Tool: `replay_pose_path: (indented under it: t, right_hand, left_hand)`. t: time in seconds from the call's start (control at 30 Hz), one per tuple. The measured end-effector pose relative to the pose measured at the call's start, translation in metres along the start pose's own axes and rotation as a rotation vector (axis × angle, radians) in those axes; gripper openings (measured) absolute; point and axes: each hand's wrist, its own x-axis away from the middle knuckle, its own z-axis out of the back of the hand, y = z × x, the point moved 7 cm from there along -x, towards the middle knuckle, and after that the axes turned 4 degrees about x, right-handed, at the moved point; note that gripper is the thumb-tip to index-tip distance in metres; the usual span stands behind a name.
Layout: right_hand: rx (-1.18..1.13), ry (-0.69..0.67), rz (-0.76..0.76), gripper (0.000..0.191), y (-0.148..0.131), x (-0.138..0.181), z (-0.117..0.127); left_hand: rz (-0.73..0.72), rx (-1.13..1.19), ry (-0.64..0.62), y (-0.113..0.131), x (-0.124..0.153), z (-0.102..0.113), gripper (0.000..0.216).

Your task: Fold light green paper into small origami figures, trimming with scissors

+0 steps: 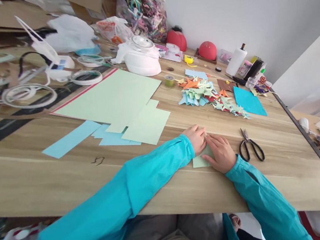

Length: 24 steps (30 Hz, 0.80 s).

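Observation:
A small pale green sheet of paper lies on the table under both my hands. My left hand is closed at the sheet's far edge, fingers bent and pressed together on the paper. From the right, my right hand rests over the sheet with its fingers stretched out and the thumb apart, pressing it down. The fingertips of both hands meet at the far edge, so that part of the paper is hidden. Black-handled scissors lie partly open just right of my right hand.
Larger green sheets and blue paper strips lie to the left. Beyond my hands is a pile of folded paper pieces, beside a blue sheet. A spool, white bundle and cable coils stand farther back.

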Motion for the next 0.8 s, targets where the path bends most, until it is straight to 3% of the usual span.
replay_pose_path:
  t: [0.2,0.47,0.8]
  right_hand:
    - [0.036,-0.035,-0.025,0.067,0.000,0.004,-0.002]
    - [0.110,-0.007,-0.052,0.066,-0.014,0.024,0.010]
    - [0.151,0.054,-0.211,0.064,-0.033,0.058,0.022]
  left_hand:
    - [-0.031,-0.047,-0.055,0.006,-0.003,0.006,0.036]
    - [0.084,-0.016,-0.134,0.003,-0.006,0.006,0.033]
    - [0.066,-0.031,-0.091,-0.002,-0.005,0.004,0.034]
